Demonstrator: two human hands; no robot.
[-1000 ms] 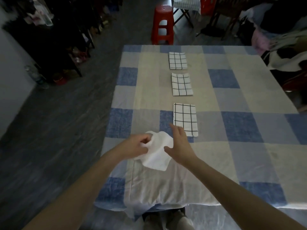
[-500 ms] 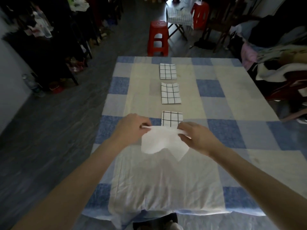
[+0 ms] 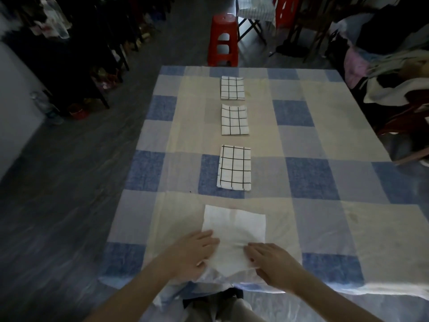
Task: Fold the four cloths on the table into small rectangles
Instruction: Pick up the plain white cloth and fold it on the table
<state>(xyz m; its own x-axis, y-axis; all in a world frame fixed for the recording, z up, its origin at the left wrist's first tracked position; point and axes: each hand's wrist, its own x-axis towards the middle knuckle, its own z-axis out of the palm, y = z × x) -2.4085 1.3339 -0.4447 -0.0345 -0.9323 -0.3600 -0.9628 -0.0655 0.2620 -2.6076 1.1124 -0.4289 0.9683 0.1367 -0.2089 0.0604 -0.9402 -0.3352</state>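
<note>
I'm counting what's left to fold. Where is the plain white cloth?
In the head view, the plain white cloth lies spread at the table's near edge, under both hands, just nearer than the closest folded checked cloth.

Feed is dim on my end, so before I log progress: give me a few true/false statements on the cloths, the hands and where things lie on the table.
1. Three grid-patterned cloths lie folded in a line down the table: far, middle, near. True.
2. The white cloth is already folded as small as the grid ones. False: it lies spread out, clearly larger than they are.
3. Both hands rest on the white cloth's near part, left hand and right hand. True.
4. The white cloth overlaps the near grid cloth. False: bare tablecloth shows between them.
5. A red stool stands on the floor beyond the table's far edge. True.
6. The right hand is lifting a grid cloth. False: it touches only the white cloth.
</note>
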